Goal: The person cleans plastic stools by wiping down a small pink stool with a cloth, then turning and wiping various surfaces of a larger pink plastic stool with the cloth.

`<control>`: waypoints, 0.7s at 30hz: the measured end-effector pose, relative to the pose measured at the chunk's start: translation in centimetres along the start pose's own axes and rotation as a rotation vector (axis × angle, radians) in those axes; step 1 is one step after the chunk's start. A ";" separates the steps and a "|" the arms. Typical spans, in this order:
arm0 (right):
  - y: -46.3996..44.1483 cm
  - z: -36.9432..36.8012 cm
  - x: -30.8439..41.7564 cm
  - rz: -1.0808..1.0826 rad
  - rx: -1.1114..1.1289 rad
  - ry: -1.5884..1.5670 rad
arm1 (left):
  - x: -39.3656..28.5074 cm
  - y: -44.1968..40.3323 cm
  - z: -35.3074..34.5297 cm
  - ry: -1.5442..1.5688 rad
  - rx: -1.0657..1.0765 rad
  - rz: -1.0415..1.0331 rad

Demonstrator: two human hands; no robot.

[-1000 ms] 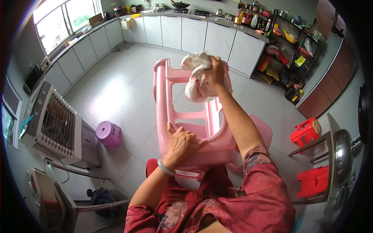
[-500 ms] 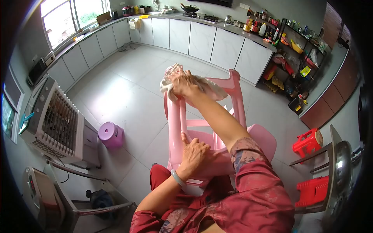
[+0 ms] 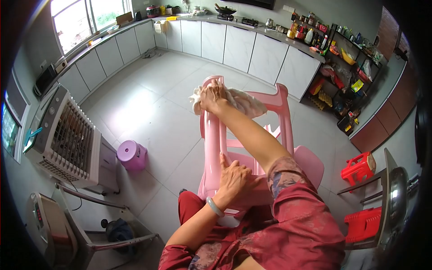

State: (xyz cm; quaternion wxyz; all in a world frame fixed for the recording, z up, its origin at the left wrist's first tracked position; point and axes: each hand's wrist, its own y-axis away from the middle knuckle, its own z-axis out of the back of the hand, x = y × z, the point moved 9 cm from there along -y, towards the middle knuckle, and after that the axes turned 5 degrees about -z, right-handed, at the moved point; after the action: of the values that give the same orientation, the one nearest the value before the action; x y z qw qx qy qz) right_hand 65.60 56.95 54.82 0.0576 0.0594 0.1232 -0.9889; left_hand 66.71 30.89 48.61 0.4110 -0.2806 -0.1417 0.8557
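Right hand [image 3: 212,96] gripping cloth [image 3: 245,103] against pink plastic frame's [image 3: 213,139] far-left end: press evenly. Left hand [image 3: 236,177] gripping frame's near end: brace firmly.

Kitchen, with 1 wok [image 3: 225,10]

Pink plastic frame [image 3: 211,146] right in front of me: glossy, open gaps between bars, uprights reaching away from me. Off-white cloth [image 3: 246,103], crumpled, draped over its far-left corner, trailing right along the far bar.
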 end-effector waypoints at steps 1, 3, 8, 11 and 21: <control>1.2 0.5 0.4 0.024 0.012 -0.033 | 0.0 0.0 0.2 0.004 -0.009 0.002; 3.7 0.7 1.0 0.054 -0.001 -0.061 | 0.1 0.0 0.4 -0.001 -0.017 -0.001; 9.2 1.7 3.3 0.266 -0.128 -0.100 | 0.3 0.5 0.0 -0.024 -0.059 -0.019; 5.9 1.3 3.2 0.242 0.009 -0.285 | 0.2 0.7 0.1 -0.032 -0.070 -0.003; -5.0 -5.6 2.1 0.144 0.061 0.169 | 0.5 0.7 -1.6 -0.052 -0.072 0.021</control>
State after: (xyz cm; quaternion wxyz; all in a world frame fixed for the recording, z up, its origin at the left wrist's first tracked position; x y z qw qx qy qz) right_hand 63.43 63.01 50.34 0.1161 0.1531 0.0928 -0.9770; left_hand 67.04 30.87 46.80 0.3876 -0.2742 -0.1802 0.8615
